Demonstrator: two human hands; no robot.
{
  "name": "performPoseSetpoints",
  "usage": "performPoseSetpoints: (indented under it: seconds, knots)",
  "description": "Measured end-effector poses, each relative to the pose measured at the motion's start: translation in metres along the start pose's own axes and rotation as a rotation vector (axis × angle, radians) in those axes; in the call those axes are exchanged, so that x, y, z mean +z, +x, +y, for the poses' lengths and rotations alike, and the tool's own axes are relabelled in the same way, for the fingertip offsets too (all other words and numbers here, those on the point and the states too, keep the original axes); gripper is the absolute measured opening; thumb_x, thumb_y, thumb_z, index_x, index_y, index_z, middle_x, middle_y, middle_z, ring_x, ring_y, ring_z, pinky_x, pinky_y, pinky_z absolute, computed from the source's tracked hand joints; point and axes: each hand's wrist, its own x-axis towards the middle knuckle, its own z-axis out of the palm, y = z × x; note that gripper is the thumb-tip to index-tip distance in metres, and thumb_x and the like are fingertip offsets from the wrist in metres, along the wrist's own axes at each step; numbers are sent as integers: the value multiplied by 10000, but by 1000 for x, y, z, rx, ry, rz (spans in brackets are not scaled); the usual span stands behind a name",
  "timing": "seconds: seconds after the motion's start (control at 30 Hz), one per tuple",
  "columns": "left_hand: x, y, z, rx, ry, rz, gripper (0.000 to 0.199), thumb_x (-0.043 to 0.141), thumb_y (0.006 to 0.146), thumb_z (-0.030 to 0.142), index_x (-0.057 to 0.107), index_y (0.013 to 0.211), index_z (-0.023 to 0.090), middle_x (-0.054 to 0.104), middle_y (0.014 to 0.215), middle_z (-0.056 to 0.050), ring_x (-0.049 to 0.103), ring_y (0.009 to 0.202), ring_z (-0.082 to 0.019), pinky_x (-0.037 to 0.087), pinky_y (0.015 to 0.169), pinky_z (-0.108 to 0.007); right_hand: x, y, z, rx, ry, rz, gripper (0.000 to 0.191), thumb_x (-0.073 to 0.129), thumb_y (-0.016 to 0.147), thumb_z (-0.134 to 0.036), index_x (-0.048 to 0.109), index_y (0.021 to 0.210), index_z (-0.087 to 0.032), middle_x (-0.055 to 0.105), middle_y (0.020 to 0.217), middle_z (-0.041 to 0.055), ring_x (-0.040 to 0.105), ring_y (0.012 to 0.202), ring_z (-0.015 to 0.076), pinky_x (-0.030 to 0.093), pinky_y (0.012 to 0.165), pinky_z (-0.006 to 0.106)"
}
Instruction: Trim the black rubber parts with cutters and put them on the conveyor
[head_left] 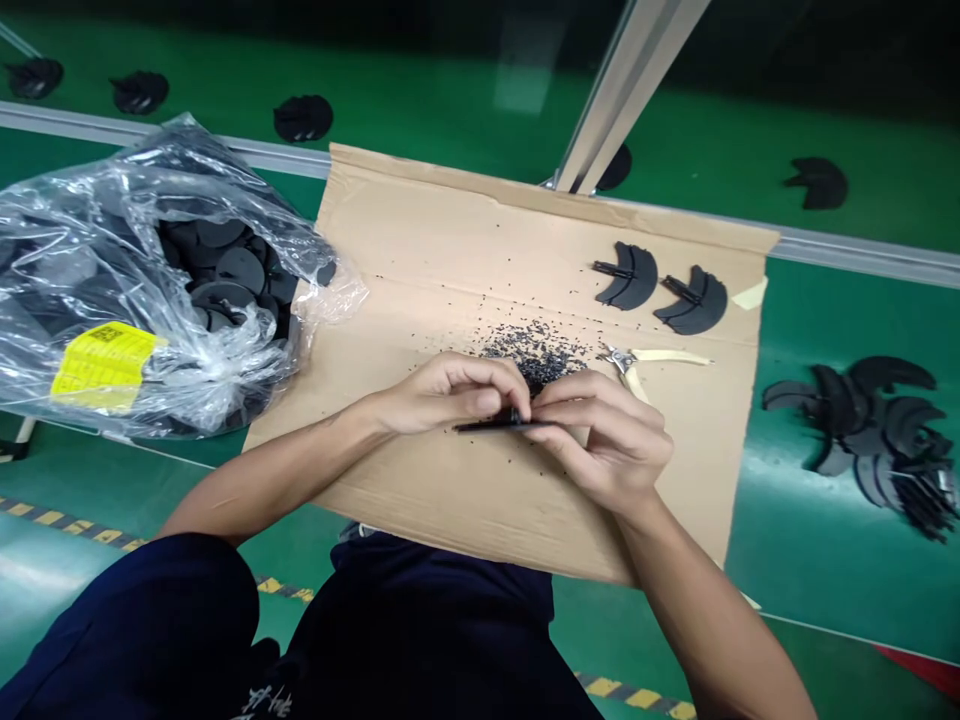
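We hold one black piece between our two hands, in front of us and above the cardboard sheet. It looks thin, flat and dark, seen nearly edge-on, with a small raised part near our fingertips; our fingers hide the rest. Our left hand is pinched narrow on it, thumb and forefinger close together, and our right hand grips its other end with thumb and fingers. Just beyond both hands lies one scatter of black bits, too many to count. Past our right hand we see one pair of pliers with pale handles and, farther off, two curved parts, each with a ribbed stem. Well to the right of that hand is one overlapping pile we cannot count. Beyond our left hand sits one clear bag of many dark discs, bearing one yellow label.
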Motion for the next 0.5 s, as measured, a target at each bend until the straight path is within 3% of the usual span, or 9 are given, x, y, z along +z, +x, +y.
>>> performPoseSetpoints:
  seconds: [0.1,0.23,0.33,0.5]
  knots:
    - [5,0,-5,58,125,109,479,726,855,583,748,1104,175,724,1068,-110,685,963,-180,560,831,-283,-3,3,3,43,-98,17,64,779,850,-205,754,899,-236,746,885,32,699,759,167,596,689,329]
    - [7,0,-11,201,426,327,225,772,874,322,751,1033,163,756,979,-74,697,892,-143,578,834,-281,-31,4,10,115,-299,-254,341,761,871,-404,715,1170,-246,697,1224,115,671,1140,282,588,942,491]
    - [3,1,-16,292,563,456,245,759,880,286,731,1081,149,761,1012,-84,711,926,-145,595,854,-297,-64,-8,18,220,-616,-342,508,686,908,-481,623,1353,-246,575,1436,172,541,1344,382,494,1064,629]
    - [-3,3,-21,413,711,476,174,742,897,243,737,1043,149,754,950,-67,698,894,-132,587,821,-287,-101,-28,30,328,-893,-349,582,537,963,-556,561,1418,-194,608,1367,209,578,1253,423,508,999,639]
